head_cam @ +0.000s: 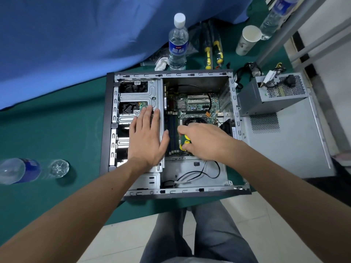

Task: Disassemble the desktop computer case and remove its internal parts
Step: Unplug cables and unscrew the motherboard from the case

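Note:
An open desktop case (pixel 106 130) lies on its side on a green table. My left hand (pixel 146 137) rests flat, fingers apart, on the metal drive cage (pixel 138 93) at the case's left. My right hand (pixel 207 141) grips a green and yellow screwdriver (pixel 184 142) pointed down into the motherboard (pixel 197 109), near the memory slots and the CPU fan. The screwdriver's tip is hidden by my hand. A removed power supply (pixel 271 93) sits on the detached grey side panel (pixel 284 145) to the right of the case.
An upright water bottle (pixel 178 42), two yellow-handled tools (pixel 212 52) and a paper cup (pixel 247 40) stand behind the case. Another bottle (pixel 28 170) lies on the table at left. A blue cloth (pixel 76 35) covers the far left. Loose black cables (pixel 199 173) lie inside the case's near end.

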